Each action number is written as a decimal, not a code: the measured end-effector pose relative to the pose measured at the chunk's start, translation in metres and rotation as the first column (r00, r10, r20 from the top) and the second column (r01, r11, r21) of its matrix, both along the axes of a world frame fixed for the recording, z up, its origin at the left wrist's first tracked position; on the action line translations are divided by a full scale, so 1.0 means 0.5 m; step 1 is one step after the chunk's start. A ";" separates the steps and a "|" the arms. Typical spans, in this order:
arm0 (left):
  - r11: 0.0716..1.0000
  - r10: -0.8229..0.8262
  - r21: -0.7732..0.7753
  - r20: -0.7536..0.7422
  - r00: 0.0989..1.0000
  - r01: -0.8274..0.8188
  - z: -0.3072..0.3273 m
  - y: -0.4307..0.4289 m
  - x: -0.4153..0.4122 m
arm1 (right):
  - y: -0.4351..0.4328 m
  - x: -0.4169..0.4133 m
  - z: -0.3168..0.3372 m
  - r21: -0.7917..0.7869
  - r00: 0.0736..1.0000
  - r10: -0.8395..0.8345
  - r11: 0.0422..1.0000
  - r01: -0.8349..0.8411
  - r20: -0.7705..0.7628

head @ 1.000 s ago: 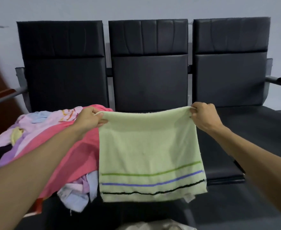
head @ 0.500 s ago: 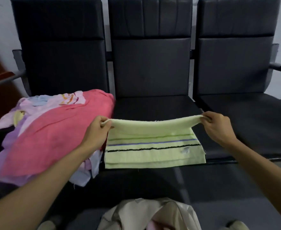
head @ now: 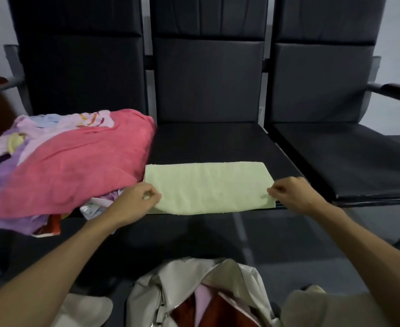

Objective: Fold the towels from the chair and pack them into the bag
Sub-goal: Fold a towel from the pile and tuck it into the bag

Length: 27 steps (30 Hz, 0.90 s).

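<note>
- Our left hand (head: 138, 199) and right hand (head: 288, 192) each pinch a near corner of the green towel (head: 208, 187).
- It lies folded flat on the middle chair seat (head: 206, 142), just beside the towel pile (head: 76, 166).
- The open bag (head: 147, 298) sits below.

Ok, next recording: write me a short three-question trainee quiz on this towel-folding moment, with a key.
1. True or false: the left hand and right hand are at the near corners of the green towel, which lies folded on the middle seat.
2. Which colour of towel tops the pile on the left chair? A) pink B) black C) orange
3. Fill in: the open bag stands on the ____, in front of the seats.
Key: 1 true; 2 A, the pink towel; 3 floor.
</note>
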<state>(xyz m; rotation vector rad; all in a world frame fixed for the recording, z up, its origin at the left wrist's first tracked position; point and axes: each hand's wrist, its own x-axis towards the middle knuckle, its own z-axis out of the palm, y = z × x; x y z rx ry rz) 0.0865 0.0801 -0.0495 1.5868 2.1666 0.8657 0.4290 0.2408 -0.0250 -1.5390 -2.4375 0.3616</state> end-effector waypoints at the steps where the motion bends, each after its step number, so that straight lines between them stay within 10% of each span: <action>1: 1.000 0.021 0.009 -0.005 1.000 -0.021 -0.002 0.006 -0.003 | 0.003 -0.002 0.000 0.005 0.999 -0.033 0.999 0.033 -0.010; 7: 0.971 0.229 0.092 -0.071 0.971 -0.222 -0.020 0.053 -0.020 | 0.023 -0.013 -0.019 -0.062 0.978 -0.196 0.978 0.201 0.073; 13: 0.920 0.299 -0.208 -0.173 0.939 -0.331 -0.047 0.083 -0.056 | 0.038 -0.050 -0.037 -0.200 0.944 -0.329 0.926 0.319 -0.018; 22: 0.922 0.354 -0.211 0.122 0.927 -0.324 -0.005 0.072 -0.020 | 0.038 -0.091 -0.018 -0.286 0.916 -0.394 0.889 0.358 -0.078; 24: 0.927 0.375 -0.165 0.440 0.816 -0.337 0.012 0.065 -0.015 | 0.035 -0.097 -0.011 -0.322 0.889 -0.404 0.889 0.327 -0.214; 27: 0.916 0.343 -0.229 0.873 0.347 -0.329 0.040 0.043 -0.006 | 0.033 -0.100 -0.003 -0.401 0.793 -0.453 0.869 0.291 -0.406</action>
